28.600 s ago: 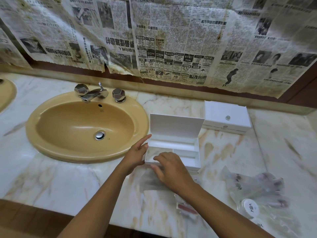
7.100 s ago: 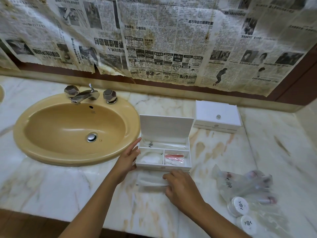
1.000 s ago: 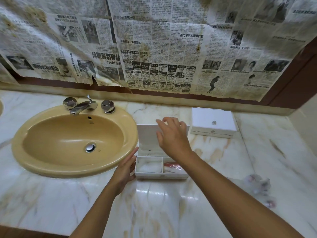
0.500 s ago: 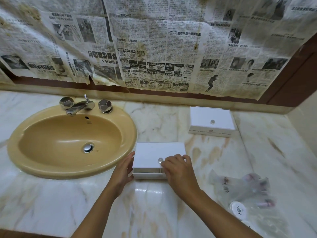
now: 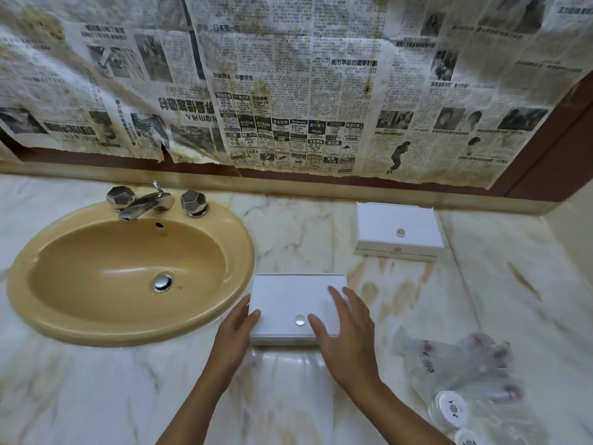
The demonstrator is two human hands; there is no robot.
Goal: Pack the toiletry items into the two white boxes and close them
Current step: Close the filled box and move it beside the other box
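The near white box [image 5: 288, 297] lies with its lid down on the marble counter, a small clear knob on top. My left hand [image 5: 236, 332] touches its left side with straight fingers. My right hand [image 5: 346, 329] lies flat over the lid's right part, fingers spread. A second white box [image 5: 398, 231] with its lid down stands further back on the right. Several toiletry items in clear plastic wrappers [image 5: 462, 370] and two round white-capped containers [image 5: 449, 411] lie at the right front.
A tan oval sink [image 5: 128, 271] with a chrome tap [image 5: 144, 203] fills the left of the counter. Stained newspaper [image 5: 288, 91] covers the wall behind. A side wall [image 5: 574, 226] bounds the counter on the right.
One second ago the near box stood open with my right hand on its raised lid. The lid came down, and my right hand now lies spread flat on it.
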